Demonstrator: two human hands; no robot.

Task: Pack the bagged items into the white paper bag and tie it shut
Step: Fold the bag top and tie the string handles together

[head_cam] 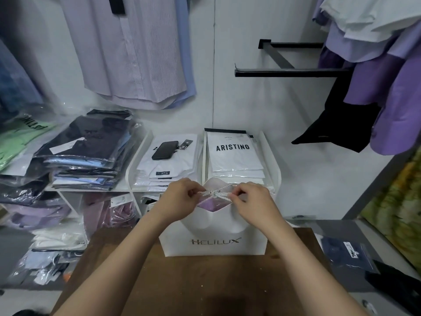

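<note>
two hands, left (182, 199) and right (249, 201), grip pinching twisted striped cord (214, 193) atop smooth white paper bag (214, 244).

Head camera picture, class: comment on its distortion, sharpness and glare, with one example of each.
Head view: wide-angle bending bows the black rail and stretches the forearms; the middle is sharpest, with the paper bag lettering readable, while the left hand, right hand and striped cord look slightly soft; glare glints off the plastic-wrapped shirts at left.

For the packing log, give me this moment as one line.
stage: tying | left hand and right hand: pinching cord | bag: upright on table, purple item inside
</note>
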